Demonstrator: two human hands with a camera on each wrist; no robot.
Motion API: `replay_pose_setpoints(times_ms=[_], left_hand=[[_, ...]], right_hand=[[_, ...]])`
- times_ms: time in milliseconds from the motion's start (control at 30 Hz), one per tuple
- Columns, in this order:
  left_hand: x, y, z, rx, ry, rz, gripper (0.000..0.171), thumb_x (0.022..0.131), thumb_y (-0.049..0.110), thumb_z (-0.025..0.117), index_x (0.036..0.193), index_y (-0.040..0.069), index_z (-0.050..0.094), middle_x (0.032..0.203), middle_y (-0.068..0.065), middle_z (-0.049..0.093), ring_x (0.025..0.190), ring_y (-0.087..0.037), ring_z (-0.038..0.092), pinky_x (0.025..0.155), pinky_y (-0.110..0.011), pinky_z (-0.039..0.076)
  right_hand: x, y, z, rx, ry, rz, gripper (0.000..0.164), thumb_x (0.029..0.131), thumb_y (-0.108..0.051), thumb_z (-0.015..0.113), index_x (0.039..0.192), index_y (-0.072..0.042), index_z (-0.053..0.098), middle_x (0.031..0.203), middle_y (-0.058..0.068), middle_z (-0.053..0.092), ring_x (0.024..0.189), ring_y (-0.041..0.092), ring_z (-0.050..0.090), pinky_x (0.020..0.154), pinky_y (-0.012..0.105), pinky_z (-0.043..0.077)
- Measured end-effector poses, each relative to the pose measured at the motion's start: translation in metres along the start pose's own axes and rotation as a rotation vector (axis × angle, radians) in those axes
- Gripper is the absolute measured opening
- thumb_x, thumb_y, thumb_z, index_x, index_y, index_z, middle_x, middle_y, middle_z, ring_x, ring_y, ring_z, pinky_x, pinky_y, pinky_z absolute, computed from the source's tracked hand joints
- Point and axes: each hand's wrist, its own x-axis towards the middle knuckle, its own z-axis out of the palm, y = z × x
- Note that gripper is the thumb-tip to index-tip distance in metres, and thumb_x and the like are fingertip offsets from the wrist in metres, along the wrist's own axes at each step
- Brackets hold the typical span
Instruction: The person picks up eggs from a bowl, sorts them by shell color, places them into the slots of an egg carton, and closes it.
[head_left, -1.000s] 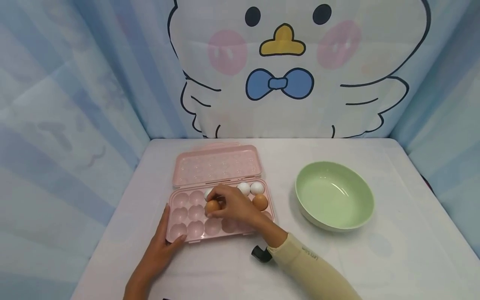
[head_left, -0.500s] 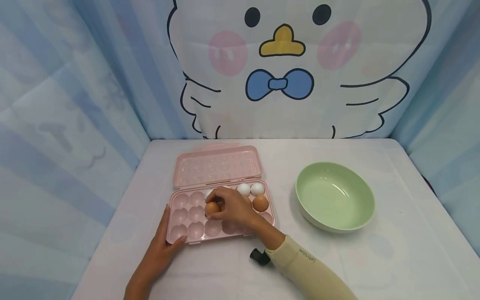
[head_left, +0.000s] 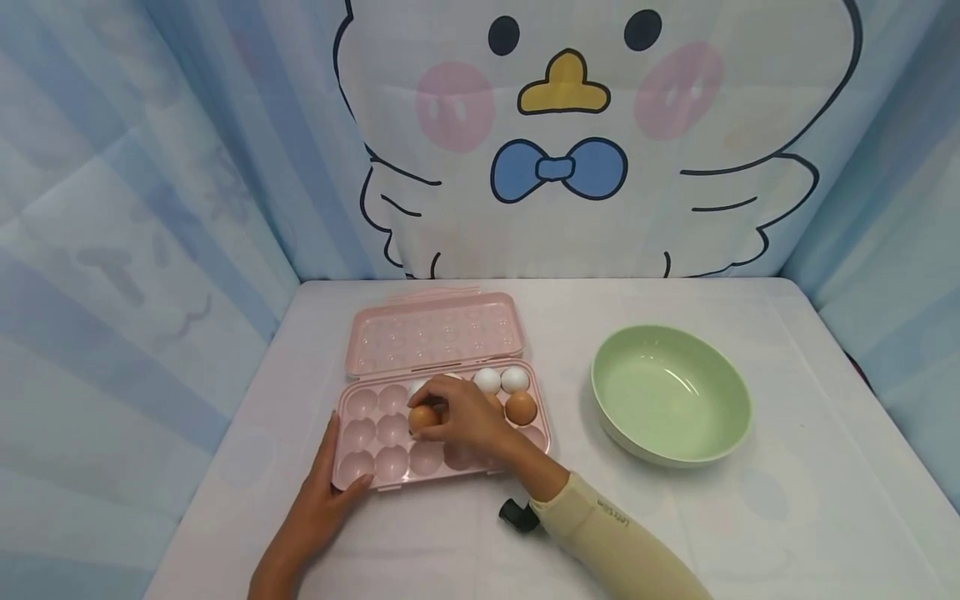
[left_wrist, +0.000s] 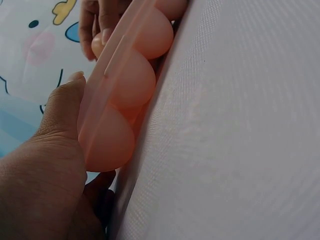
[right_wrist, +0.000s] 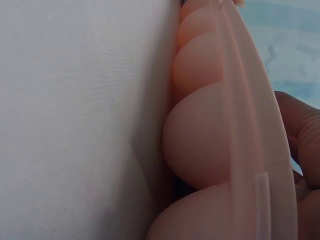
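In the head view, a pink egg tray (head_left: 392,462) lies with its lid (head_left: 435,335) folded back. My right hand (head_left: 468,414) pinches a brown egg (head_left: 422,419) between thumb and fingers at the middle row. Behind it are white eggs (head_left: 487,381) in the back row and another brown egg (head_left: 521,408) near the right end; my hand hides some cups. My left hand (head_left: 317,504) grips the tray's left end, thumb at the front corner. The left wrist view has this thumb (left_wrist: 65,107) against the rim. The right wrist view mostly shows the tray's rounded underside (right_wrist: 200,135).
To the right of the tray stands a large light green bowl (head_left: 671,392) with nothing inside. A black wrist-camera piece (head_left: 519,515) sits under the right sleeve (head_left: 600,533). A cartoon-printed curtain (head_left: 555,225) borders the table's back edge.
Almost nothing differs. My right hand and forearm have shifted very slightly left with the brown egg still pinched; the left hand stays on the tray.
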Motion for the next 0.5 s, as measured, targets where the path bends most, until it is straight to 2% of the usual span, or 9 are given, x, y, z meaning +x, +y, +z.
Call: replay_pose_setpoints(times_ms=[200, 500], left_hand=[[-0.0005, -0.0003, 0.001, -0.012, 0.008, 0.022, 0.104, 0.097, 0.041, 0.073, 0.167, 0.034, -0.004, 0.173, -0.005, 0.001, 0.156, -0.037, 0.007, 0.121, -0.062, 0.014], [-0.0003, -0.0016, 0.0008, -0.006, 0.011, 0.021, 0.104, 0.097, 0.043, 0.072, 0.167, 0.034, -0.003, 0.173, -0.005, 0.001, 0.156, -0.037, 0.006, 0.121, -0.064, 0.013]], right_hand=[[-0.0005, -0.0022, -0.0006, 0.026, 0.011, 0.023, 0.035, 0.08, -0.01, 0.091, 0.111, -0.005, 0.076, 0.109, -0.004, 0.071, 0.104, 0.018, 0.069, 0.093, 0.029, 0.054], [0.0001, -0.0027, -0.0007, 0.059, 0.002, 0.045, 0.033, 0.08, -0.011, 0.091, 0.11, -0.008, 0.076, 0.11, -0.006, 0.07, 0.104, 0.017, 0.069, 0.093, 0.029, 0.055]])
